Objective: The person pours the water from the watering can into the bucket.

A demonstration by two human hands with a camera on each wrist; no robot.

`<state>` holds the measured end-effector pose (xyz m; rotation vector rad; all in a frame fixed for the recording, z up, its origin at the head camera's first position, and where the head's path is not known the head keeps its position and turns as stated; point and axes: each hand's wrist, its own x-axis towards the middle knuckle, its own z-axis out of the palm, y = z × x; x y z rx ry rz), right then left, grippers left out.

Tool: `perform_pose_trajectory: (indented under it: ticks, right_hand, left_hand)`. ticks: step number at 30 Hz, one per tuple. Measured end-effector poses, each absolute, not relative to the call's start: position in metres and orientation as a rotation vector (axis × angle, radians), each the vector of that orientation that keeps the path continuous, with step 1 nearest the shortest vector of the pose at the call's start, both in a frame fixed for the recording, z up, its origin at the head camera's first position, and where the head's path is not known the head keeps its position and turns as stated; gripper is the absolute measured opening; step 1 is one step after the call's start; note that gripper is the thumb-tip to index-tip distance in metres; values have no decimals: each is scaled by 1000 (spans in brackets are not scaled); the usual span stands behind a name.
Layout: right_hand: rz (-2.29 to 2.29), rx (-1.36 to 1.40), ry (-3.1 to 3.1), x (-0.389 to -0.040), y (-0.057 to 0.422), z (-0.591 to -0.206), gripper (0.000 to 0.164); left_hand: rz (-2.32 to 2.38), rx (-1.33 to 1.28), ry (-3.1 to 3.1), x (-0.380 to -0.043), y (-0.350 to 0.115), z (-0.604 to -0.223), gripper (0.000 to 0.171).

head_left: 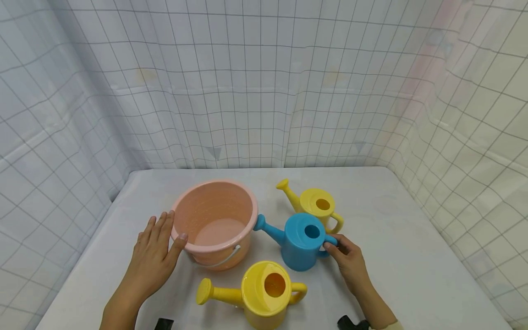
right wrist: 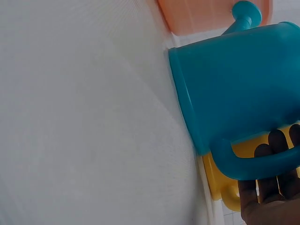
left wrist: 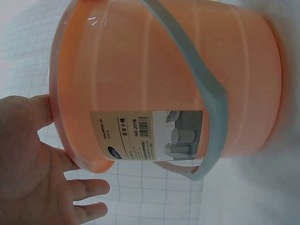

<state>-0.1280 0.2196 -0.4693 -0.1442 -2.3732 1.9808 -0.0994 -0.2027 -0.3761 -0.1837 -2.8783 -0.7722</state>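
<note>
Gripping: we had the right hand (head_left: pixel 348 261) on the blue can (head_left: pixel 294 240), fingers curled through the handle (right wrist: pixel 262 166) and clamped on it.
Left hand (head_left: pixel 154 261): fingers straight, thumb apart from them; it touched the bucket (head_left: pixel 244 251) at the rim without clamping. We read that as steadying.
Blue can: upright, right of the bucket, between the yellow pair. Base looked to be down on the table (head_left: pixel 379 197). Spout tip sat right by the rim; we couldn't tell if they touched.
Rear yellow can (head_left: pixel 311 200): upright just behind blue, no hand on it.
Front yellow can (head_left: pixel 257 298): upright, nearest us, spout toward the left, no hand on it.
Bucket: upright, bail (left wrist: pixel 213 98) hanging down its side. All three cans stood outside it. Water inside: couldn't tell.
Handle grip: done, by our read; rim contact too.
Blue can lift: not yet done, as far as we could judge.
Yellow cans: neither in hand, so we put the work at an early stage.
</note>
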Motion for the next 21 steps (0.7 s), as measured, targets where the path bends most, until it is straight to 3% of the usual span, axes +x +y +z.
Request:
perform_pose_trajectory:
  ticks: [21]
  right_hand:
    - [2118, -193, -2264, -124, 216, -473, 39]
  left_hand:
    - [-771, -183, -2897, -99, -203, -375, 68]
